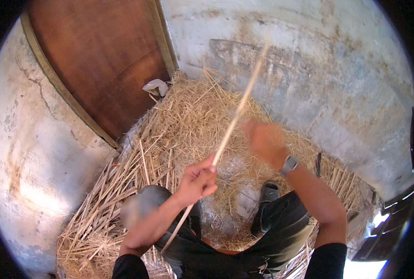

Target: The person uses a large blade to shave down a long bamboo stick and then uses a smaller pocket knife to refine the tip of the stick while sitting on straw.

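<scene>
One pale wall (35,135) stands leftmost, beside a brown door (100,51), with stalks (102,193) heaped below. The left hand (197,182) grasps a long stick (229,131), which slants up to the right. The right hand (266,142), blurred, is just right of the stick, above straw (193,109); whether it grips anything I cannot tell. A grey band (289,165) is strapped behind it.

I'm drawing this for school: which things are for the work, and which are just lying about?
For the work:
- pale stick, gripped by the left hand
- right hand, beside it, too blurred to tell its grip
- perhaps the long stalks, which look similar

Seemingly just lying about:
- crumpled whitish thing by the brown door
- loose straw
</scene>
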Action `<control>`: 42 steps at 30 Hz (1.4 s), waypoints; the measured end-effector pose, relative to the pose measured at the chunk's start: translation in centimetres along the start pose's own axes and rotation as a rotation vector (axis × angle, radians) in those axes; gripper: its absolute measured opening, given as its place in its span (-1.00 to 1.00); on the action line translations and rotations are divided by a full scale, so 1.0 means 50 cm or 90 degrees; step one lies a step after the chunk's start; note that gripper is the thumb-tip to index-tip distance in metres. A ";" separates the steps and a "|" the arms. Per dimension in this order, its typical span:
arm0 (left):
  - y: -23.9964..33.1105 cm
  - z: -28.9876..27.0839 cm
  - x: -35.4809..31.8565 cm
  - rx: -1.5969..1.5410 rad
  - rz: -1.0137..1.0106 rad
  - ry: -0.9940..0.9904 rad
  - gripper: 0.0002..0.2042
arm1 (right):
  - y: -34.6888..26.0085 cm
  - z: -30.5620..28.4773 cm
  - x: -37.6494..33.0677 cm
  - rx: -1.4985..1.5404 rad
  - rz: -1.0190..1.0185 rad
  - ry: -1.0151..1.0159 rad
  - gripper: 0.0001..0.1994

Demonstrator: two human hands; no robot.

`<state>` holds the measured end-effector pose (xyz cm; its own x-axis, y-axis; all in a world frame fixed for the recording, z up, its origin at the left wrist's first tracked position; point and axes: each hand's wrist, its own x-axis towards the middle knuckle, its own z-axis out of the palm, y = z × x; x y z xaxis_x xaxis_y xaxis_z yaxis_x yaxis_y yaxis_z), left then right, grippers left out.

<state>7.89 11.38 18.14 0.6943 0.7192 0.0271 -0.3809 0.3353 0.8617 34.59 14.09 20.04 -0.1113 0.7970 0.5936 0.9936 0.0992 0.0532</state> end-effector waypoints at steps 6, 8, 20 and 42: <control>-0.019 0.020 -0.045 -0.028 -0.085 -0.105 -0.51 | 0.327 -0.035 0.056 0.108 0.319 0.215 -0.45; -0.003 0.018 -0.045 -0.025 -0.109 -0.086 -0.51 | 0.309 -0.021 0.020 0.179 0.391 0.227 -0.40; -0.018 0.026 -0.006 0.040 -0.140 -0.181 -0.60 | 0.091 -0.078 0.008 0.834 0.427 -0.031 -0.66; -0.015 0.027 -0.019 0.107 -0.040 -0.057 -0.53 | 0.098 -0.090 0.059 0.351 0.069 0.274 -0.82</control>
<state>8.34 9.63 18.16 0.7674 0.6411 0.0091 -0.2333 0.2661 0.9353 39.20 14.22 25.67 0.1180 0.5245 0.8432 0.8328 0.4102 -0.3716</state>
